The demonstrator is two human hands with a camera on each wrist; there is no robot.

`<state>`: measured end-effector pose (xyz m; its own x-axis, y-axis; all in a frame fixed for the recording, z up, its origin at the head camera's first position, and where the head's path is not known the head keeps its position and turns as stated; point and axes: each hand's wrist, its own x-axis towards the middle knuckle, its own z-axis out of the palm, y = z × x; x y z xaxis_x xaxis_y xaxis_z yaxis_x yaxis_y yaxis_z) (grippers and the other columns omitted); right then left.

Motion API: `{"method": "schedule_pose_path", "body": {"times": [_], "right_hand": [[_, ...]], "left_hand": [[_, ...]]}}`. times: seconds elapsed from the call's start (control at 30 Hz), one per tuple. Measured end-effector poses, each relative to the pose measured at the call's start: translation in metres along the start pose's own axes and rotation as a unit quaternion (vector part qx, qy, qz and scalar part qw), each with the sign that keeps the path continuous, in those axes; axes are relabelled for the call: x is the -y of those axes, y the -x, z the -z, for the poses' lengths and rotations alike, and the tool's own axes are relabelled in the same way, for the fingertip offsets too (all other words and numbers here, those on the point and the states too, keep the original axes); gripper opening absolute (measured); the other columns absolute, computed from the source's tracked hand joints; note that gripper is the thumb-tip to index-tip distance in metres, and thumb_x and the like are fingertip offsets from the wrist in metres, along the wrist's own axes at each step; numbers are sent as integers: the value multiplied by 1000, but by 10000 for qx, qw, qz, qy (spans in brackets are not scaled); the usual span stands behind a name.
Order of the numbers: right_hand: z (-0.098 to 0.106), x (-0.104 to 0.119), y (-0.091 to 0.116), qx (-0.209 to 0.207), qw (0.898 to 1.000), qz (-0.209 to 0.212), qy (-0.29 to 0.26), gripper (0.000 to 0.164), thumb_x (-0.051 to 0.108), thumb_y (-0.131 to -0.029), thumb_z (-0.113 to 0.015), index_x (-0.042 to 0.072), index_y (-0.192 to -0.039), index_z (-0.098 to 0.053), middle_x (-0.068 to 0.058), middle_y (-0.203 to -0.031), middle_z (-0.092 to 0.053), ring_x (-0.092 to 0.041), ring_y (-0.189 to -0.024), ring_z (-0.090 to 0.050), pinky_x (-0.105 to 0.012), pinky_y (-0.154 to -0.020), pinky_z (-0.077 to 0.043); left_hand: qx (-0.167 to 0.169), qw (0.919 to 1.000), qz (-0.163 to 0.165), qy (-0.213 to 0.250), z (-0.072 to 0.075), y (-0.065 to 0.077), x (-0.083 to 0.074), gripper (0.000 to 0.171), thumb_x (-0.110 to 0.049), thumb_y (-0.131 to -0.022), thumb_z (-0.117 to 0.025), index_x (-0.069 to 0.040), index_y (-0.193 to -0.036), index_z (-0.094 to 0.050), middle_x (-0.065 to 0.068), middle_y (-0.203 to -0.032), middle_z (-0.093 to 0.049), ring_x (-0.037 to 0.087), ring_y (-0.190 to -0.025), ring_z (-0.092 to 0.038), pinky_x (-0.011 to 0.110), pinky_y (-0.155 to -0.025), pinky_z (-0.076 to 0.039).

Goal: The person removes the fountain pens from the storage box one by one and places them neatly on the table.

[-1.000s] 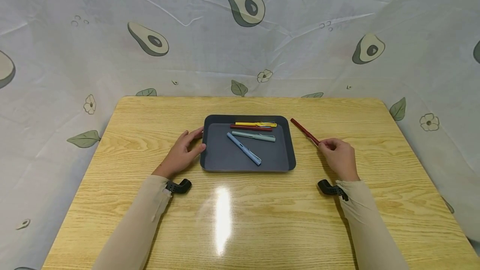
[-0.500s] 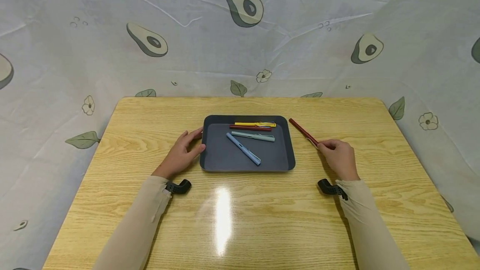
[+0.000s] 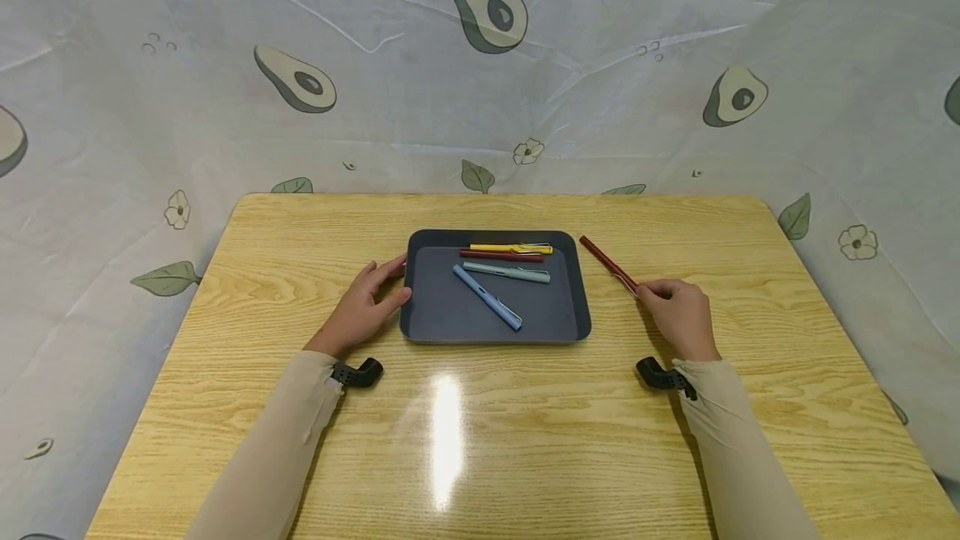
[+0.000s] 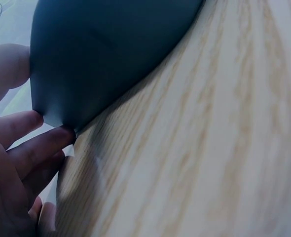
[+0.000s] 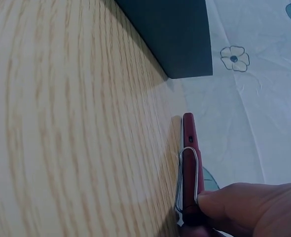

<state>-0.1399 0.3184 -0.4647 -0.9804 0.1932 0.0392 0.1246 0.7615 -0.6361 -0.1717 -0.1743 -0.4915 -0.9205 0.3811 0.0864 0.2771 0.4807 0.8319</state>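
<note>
A dark grey tray (image 3: pixel 442 298) lies on the table with several pens in it: a yellow pen (image 3: pixel 491 248), a dark red pen (image 3: pixel 487 256), a pale green pen (image 3: pixel 504 272) and a light blue pen (image 3: pixel 486 297) at a slant. My left hand (image 3: pixel 360 311) rests against the tray's left wall, its fingertips (image 4: pixel 61 136) touching the outside. Right of the tray, my right hand (image 3: pixel 678 315) pinches a second dark red pen (image 3: pixel 603 259) near its clip end. That pen points away to the upper left, close to the table surface. The right wrist view shows the thumb (image 5: pixel 229 202) beside the wire clip.
The wood-grain table (image 3: pixel 540 440) reaches back to a hanging cloth (image 3: pixel 390 73) printed with avocados and leaves. Black curved wrist mounts (image 3: pixel 360 373) stick out from both sleeves. A bright light reflection lies on the table's front half.
</note>
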Motion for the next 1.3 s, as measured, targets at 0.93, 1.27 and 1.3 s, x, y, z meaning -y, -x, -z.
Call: {"method": "schedule_pose_path", "body": {"times": [0.93,1.27,1.3], "right_hand": [[4,38,14,-766,9920,998,49,24,12,-100,-68,-3,-118,-73,-19,-101,-69,-30,-84,-60,-36,-65,-49],[-24,93,23,-76,9821,1822,481,18,11,-97,-72,0,-112,-75,-17,-104,-70,-33,-93,-64,-50,-77,-56],[-28,99,24,40,9802,1904,544,17,11,-97,-73,1,-111,-75,-16,-104,-71,-32,-94,-64,-49,-78,-56]], "left_hand": [[18,10000,-72,-31,-1,1,1,65,-31,-106,-62,-14,-163,-35,12,-155,-51,32,-153,-30,46,-131,-3],[8,9999,-111,-71,0,0,1,65,-31,-106,-62,-14,-163,-35,13,-155,-52,32,-151,-34,46,-131,-3],[5,9999,-113,-74,0,-1,1,65,-31,-106,-62,-14,-163,-35,13,-155,-52,32,-151,-34,46,-131,-3]]}}
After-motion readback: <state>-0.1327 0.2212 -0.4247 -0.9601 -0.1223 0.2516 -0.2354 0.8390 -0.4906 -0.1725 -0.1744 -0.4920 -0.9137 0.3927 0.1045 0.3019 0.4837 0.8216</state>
